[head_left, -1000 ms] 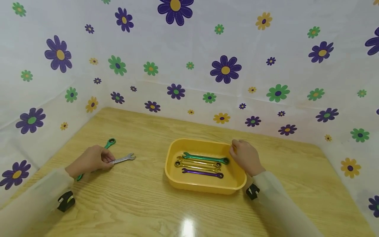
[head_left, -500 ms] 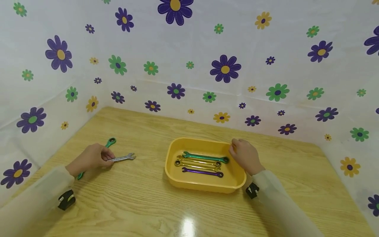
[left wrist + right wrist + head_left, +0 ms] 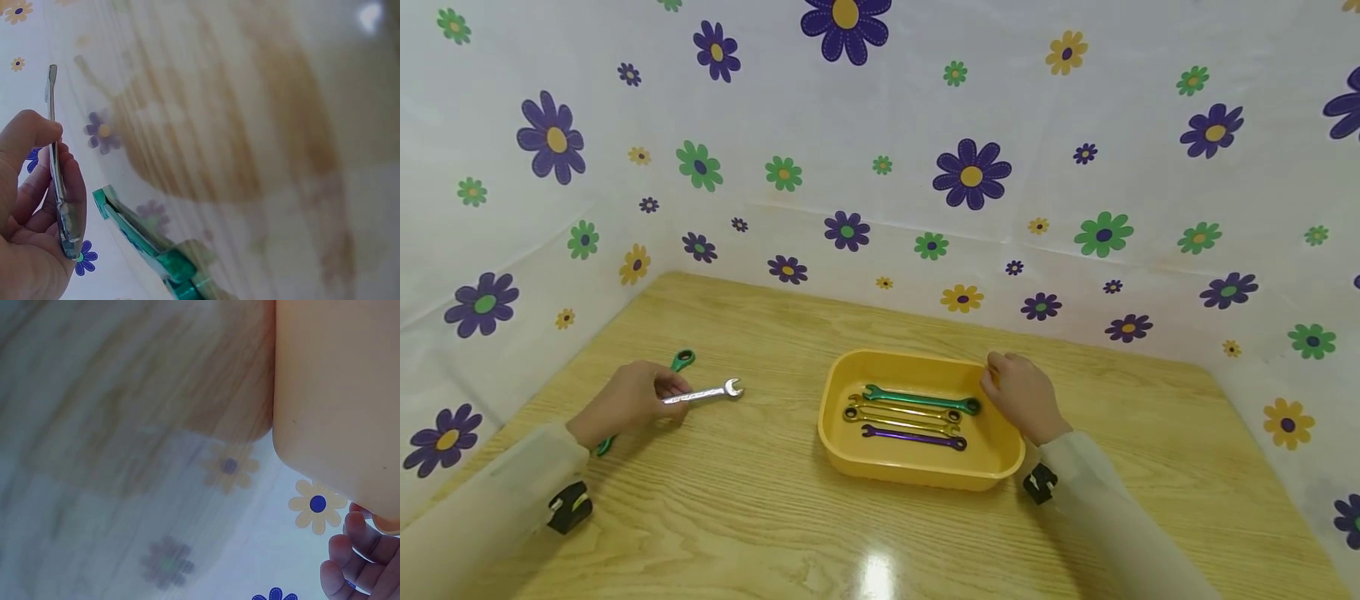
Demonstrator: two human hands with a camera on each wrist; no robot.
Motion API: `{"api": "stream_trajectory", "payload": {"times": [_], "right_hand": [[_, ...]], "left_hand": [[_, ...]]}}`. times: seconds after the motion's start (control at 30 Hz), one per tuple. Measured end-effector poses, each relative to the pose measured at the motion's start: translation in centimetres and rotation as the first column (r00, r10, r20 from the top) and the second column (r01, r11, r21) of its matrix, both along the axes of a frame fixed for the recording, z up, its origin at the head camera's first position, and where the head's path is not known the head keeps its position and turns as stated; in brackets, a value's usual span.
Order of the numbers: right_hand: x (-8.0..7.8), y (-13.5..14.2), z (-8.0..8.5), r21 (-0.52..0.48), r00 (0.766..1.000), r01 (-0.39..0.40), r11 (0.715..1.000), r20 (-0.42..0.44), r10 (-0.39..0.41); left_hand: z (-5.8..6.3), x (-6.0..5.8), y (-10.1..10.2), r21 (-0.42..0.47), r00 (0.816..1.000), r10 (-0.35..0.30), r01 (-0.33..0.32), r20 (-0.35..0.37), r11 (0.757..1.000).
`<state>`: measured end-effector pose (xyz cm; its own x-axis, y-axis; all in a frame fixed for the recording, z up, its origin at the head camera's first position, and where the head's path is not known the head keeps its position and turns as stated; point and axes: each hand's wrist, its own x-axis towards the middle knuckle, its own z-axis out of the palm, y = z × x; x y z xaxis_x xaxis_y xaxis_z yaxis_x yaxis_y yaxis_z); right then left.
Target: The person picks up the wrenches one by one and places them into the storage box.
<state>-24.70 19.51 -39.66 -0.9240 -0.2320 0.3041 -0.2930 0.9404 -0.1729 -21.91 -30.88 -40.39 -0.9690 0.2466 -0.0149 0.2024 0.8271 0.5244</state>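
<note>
My left hand (image 3: pixel 631 398) holds a silver combination wrench (image 3: pixel 707 393), its open end pointing right. In the left wrist view the thumb and fingers pinch this wrench (image 3: pixel 55 165) along its shaft, raised off the table. Partly hidden behind the left hand, a green ratcheting wrench (image 3: pixel 682 360) lies on the table, and the left wrist view shows more of this green wrench (image 3: pixel 147 240). At the tray's right end, my right hand (image 3: pixel 1021 396) grips the rim of the yellow tray (image 3: pixel 917 477), with curled fingers (image 3: pixel 356 553) at the tray's edge in the right wrist view.
Inside the tray lie a green wrench (image 3: pixel 921 400), two gold wrenches and a purple wrench (image 3: pixel 913 437), roughly parallel. The wood-grain table (image 3: pixel 760 517) is bounded at the back and sides by a white flowered cloth (image 3: pixel 910 108).
The silver wrench has risen slightly and turned in my left hand, with more of its shaft showing. My right hand and the tray stay in place.
</note>
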Motion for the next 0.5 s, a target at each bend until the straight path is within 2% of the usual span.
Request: {"api": "stream_trajectory", "payload": {"times": [0.5], "right_hand": [[-0.02,0.01,0.17,0.000,1.000,-0.007,1.000,-0.003,0.007]], "left_hand": [[0.25,-0.05,0.43,0.007,1.000,0.005,-0.005,-0.022,1.000]]}}
